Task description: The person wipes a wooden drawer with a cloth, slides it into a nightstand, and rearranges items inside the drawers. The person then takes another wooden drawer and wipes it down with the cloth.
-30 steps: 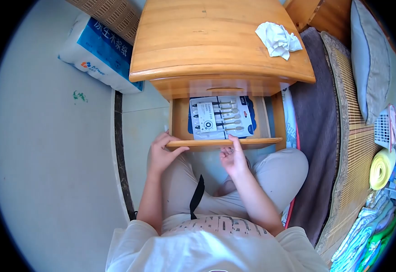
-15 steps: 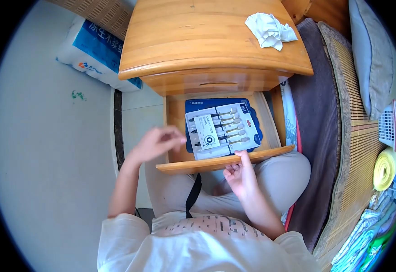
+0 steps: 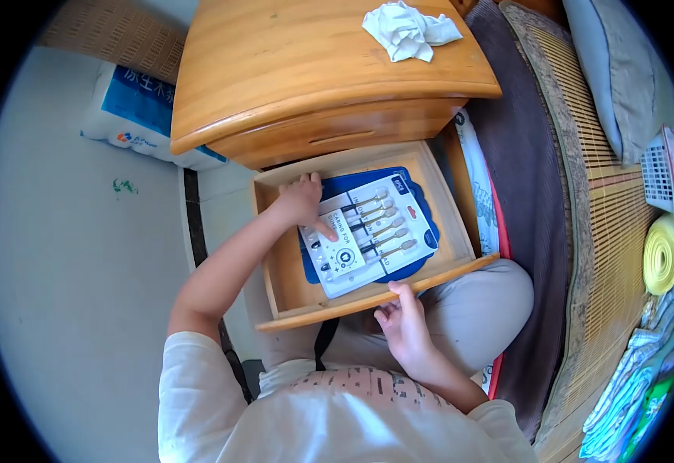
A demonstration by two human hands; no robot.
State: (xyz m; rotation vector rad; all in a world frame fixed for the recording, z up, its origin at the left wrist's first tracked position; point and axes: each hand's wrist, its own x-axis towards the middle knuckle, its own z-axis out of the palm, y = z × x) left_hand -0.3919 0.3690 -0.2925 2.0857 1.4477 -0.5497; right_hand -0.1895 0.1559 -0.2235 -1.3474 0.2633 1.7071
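Observation:
A wooden drawer (image 3: 449, 197) is pulled out over my lap. Inside it lies a clear-and-white blister pack of toothbrushes (image 3: 406, 224), on top of a dark blue flat item (image 3: 311, 266) with a scalloped edge. My left hand (image 3: 304, 202) reaches into the drawer over the pack's left side. Its thumb is spread onto the white card, and the other fingers bend near the blue item's back corner; their tips are partly hidden. With its thumb over the top edge and fingers curled at the front, my right hand (image 3: 405, 324) grips the drawer front (image 3: 329, 312).
A crumpled white cloth (image 3: 410, 31) rests on the wooden nightstand (image 3: 291, 54). To the left stands a wrapped tissue pack (image 3: 133, 116). At right are a bamboo mat (image 3: 615, 231), a grey pillow (image 3: 615, 69), a yellow roll (image 3: 662, 255), a white basket (image 3: 658, 174) and folded clothes (image 3: 634, 378).
My left hand has moved from above the drawer's front left corner to the pack's left side. The drawer is out farther, and the pack inside is turned slightly. My right hand stays on the drawer front.

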